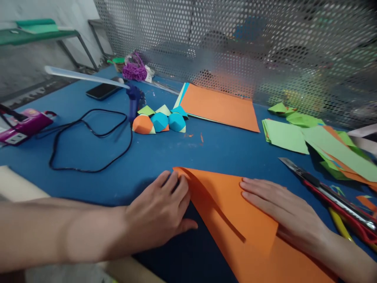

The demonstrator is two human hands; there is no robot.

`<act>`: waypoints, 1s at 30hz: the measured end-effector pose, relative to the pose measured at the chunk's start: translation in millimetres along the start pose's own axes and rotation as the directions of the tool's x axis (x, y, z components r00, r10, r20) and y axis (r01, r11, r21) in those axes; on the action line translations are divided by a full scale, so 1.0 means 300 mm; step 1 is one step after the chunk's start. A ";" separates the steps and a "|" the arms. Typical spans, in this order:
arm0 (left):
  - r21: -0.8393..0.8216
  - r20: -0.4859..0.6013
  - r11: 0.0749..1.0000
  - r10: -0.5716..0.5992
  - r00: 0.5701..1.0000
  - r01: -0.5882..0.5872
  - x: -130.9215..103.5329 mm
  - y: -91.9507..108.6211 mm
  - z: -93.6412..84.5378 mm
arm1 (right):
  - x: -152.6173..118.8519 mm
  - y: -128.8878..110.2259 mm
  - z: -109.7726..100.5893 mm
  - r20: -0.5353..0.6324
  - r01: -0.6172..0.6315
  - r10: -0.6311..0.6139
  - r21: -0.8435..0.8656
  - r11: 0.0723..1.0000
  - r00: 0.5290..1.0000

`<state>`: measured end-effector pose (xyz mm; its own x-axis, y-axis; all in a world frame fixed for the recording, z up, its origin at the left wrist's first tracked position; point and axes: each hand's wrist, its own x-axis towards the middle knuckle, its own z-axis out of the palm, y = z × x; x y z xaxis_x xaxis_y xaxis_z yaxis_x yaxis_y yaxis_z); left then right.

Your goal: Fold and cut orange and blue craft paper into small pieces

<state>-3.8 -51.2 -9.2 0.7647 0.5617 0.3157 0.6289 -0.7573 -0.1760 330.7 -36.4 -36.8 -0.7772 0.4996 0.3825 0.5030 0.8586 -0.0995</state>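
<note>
A sheet of orange paper lies in front of me, folded over diagonally with a loose edge lifting along the fold. My left hand is at its far left corner, fingers curled onto the paper and thumb sticking out to the side. Flat on the folded part rests my right hand, fingers stretched out and together. Beyond the sheet stands a row of small folded paper pieces in orange, blue and green.
A blue glue gun with a long glue stick stands left, its cord looping to a purple power strip. Behind lie a phone and stacked orange sheets. At right are green paper cuttings, a box cutter and red-handled scissors.
</note>
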 end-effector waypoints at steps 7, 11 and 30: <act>0.027 -0.008 0.999 -0.021 1.000 0.022 -0.014 0.002 -0.012 | -0.006 -0.001 0.007 0.024 0.106 -0.104 -0.092 0.990 0.994; 0.054 -0.004 0.997 -0.058 0.998 0.059 -0.015 -0.013 -0.017 | -0.008 -0.013 0.001 0.089 0.160 -0.148 -0.153 0.975 0.985; 0.032 0.183 0.999 -0.042 0.982 0.036 0.048 -0.132 -0.049 | 0.017 -0.060 -0.027 0.103 0.225 -0.218 -0.063 0.972 0.970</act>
<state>-19.8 -17.8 16.2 0.7506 0.6441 0.1472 0.6605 -0.7254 -0.1939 320.6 -50.3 -25.7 -0.9030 0.3096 0.2980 0.3378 0.9400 0.0470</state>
